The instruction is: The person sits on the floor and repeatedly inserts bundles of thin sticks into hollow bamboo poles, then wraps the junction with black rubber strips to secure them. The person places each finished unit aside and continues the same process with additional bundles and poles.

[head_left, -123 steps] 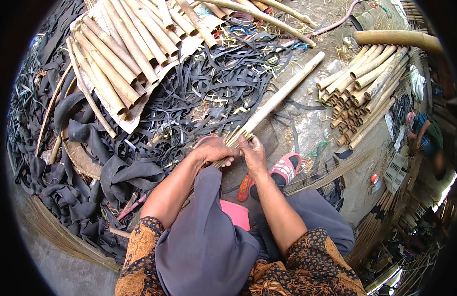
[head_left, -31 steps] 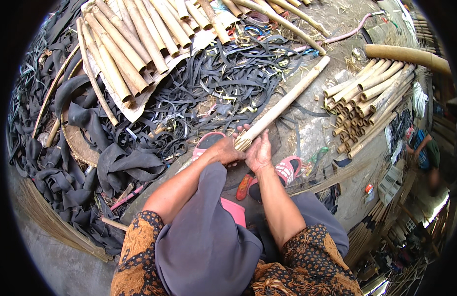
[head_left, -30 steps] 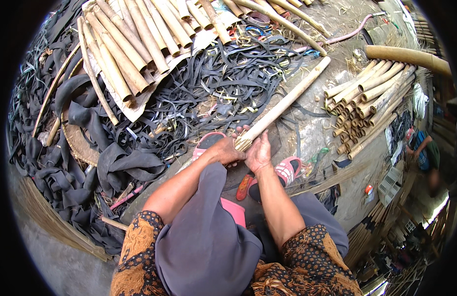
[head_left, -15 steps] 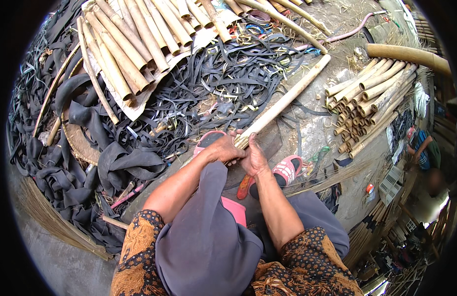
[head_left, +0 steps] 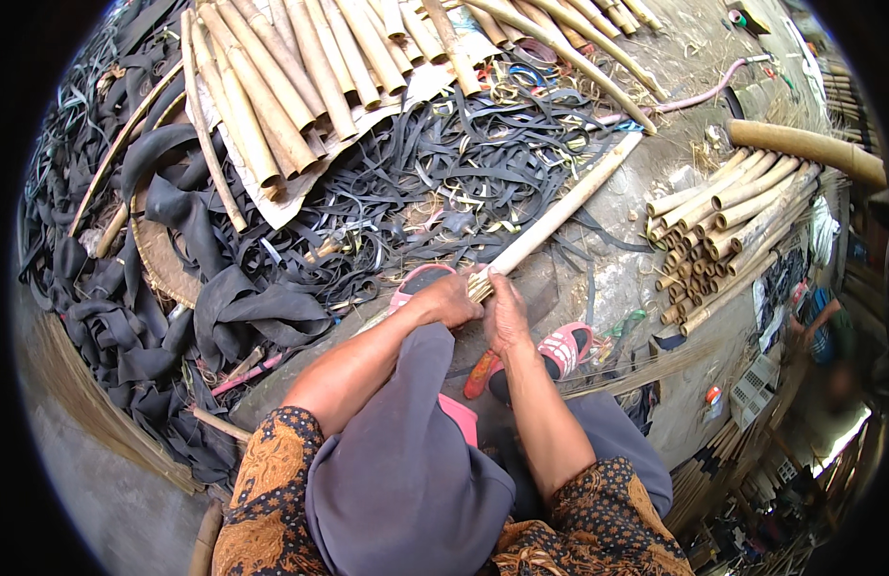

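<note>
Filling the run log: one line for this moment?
left hand: grips bamboo pole end | right hand: on same end | black rubber strips beyond

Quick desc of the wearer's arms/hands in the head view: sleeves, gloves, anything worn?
Both hands are bare: left hand, right hand, no gloves, and no rings or watch that I can make out. Forearms are uncovered up to about the elbows. Above that, sleeves in a dark fabric with an orange-brown batik-style floral pattern, same on both arms.

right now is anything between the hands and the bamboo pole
Nothing visible. The left hand and right hand both close directly on the near, split end of the bamboo pole, which lies over black rubber strips.
</note>
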A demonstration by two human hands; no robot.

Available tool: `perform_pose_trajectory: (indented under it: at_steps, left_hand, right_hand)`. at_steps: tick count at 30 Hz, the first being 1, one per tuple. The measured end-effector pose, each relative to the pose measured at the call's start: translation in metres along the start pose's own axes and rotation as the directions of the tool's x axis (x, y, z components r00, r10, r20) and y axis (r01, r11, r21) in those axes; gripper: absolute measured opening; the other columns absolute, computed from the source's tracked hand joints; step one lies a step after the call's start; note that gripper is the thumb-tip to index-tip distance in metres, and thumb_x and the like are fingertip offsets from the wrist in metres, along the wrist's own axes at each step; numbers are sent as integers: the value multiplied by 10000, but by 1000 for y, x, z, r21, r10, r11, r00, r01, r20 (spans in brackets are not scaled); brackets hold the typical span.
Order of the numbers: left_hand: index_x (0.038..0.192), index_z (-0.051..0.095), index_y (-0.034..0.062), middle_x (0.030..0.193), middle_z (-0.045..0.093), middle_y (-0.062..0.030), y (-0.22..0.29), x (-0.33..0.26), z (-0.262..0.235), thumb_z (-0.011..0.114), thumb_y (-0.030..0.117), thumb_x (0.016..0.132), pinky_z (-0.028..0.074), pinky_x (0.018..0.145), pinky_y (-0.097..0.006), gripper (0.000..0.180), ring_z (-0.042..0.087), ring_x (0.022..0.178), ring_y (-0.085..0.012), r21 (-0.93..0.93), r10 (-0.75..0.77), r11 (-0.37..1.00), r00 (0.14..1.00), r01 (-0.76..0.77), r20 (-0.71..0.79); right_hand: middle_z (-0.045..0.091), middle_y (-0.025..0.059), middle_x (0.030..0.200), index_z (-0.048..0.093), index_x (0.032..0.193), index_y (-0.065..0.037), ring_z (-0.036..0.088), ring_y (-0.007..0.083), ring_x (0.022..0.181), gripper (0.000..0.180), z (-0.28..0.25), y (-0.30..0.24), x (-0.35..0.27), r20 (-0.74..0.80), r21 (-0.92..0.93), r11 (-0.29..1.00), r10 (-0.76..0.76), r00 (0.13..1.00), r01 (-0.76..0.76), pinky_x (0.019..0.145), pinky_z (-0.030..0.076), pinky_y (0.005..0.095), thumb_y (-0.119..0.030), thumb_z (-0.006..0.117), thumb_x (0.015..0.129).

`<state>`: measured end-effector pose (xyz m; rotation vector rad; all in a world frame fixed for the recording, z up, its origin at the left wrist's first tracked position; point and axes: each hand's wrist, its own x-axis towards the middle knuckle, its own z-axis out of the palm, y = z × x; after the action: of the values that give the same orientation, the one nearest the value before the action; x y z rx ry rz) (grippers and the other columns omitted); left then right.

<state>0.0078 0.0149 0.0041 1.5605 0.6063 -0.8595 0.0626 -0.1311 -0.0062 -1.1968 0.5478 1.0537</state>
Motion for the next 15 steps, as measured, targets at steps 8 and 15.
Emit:
perform_pose_trajectory:
  at_steps: [8, 15]
  left_hand:
    - [819, 715, -67, 765, 685, -254, 0, -10, -18, 759, 319, 787, 550, 706, -455, 390, 706, 735, -366, 215, -39, 975, 997, 52, -60]
    - [839, 724, -51, 775, 699, -247, 1, -13, -18, 762, 304, 779, 553, 710, -464, 362, 713, 744, -366, 209, -60, 975, 996, 73, -67]
  right_hand:
    - [633, 122, 1088, 647, 1249, -72, 591, 269, 1075, 334, 37, -85, 28, 226, -945, 40, -635, 739, 323, 929, 484, 419, -297, 613, 1005]
    - [636, 128, 1088, 743, 1095, -112, 595, 321, 1104, 230, 74, -94, 96, 471, -722, -676, -320, 822, 150, 934, 458, 480, -234, 703, 905]
